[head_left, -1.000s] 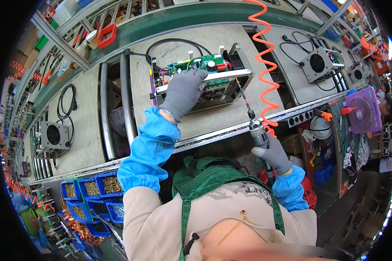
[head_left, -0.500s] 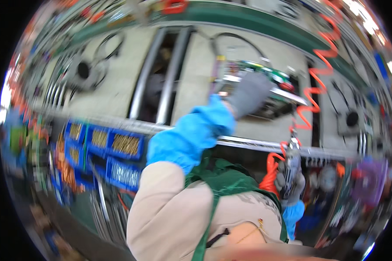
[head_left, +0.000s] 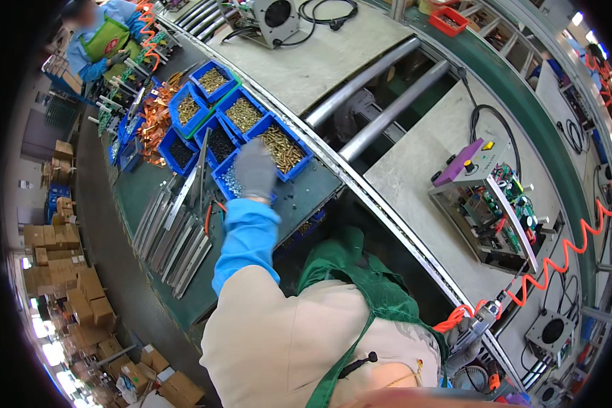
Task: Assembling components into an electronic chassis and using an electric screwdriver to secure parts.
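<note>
My left hand [head_left: 255, 170], in a grey glove with a blue sleeve cover, is over a blue bin of small clear or silvery parts [head_left: 228, 182]. Motion blurs its fingers, so their grip is hidden. Beside it, a blue bin of brass-coloured screws [head_left: 282, 151] stands closest to the rail. At the lower right my right hand [head_left: 460, 334], also gloved in grey, is closed around a silver pneumatic screwdriver [head_left: 484, 317] with a red coiled hose [head_left: 544, 262]. An opened machine [head_left: 486, 204] with a purple-edged panel and exposed circuit boards sits on the line to the right.
Metal strips [head_left: 173, 234] and copper-coloured parts [head_left: 155, 122] lie on the green bench. Two steel rollers [head_left: 394, 112] span a gap between work boards. Another machine [head_left: 268, 20] stands farther up the line. A co-worker [head_left: 105, 41] is at the far left; cardboard boxes [head_left: 71, 265] are stacked behind.
My view has swung left toward the bins. My left hand has left the opened machine and moved over the bins. My right hand still has the screwdriver.
</note>
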Demonstrator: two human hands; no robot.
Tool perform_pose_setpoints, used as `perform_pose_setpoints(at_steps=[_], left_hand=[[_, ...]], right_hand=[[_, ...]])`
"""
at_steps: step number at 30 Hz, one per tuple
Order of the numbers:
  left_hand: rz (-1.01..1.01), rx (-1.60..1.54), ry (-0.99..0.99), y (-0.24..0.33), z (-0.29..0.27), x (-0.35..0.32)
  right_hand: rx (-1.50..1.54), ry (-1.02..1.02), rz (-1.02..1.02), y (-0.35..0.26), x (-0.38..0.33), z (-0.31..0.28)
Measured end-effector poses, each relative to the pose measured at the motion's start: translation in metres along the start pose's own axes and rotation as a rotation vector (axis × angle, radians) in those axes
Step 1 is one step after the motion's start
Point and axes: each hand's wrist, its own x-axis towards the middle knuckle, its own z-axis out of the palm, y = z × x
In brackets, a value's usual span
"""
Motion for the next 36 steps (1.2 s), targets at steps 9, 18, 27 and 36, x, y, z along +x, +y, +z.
perform_pose_setpoints(at_steps=[9,18,27,36], left_hand=[[-0.231,0.362,-0.329,-0.097,0.008,-0.001],[-0.098,0.404,-0.648,-0.178,0.045,0.088],[-0.264,0.172,-0.209,-0.123,-0.016,0.044],[-0.159,0.423,-0.632,-0.065,-0.029,-0.019]], right_hand=[[0.127,-0.16,0.073,-0.005,0.014,-0.035],[0.008,0.081,0.084,-0.011,0.002,-0.019],[-0.011,0.232,0.131,-0.011,0.002,0.008],[-0.017,0.101,0.164,0.001,0.027,-0.016]])
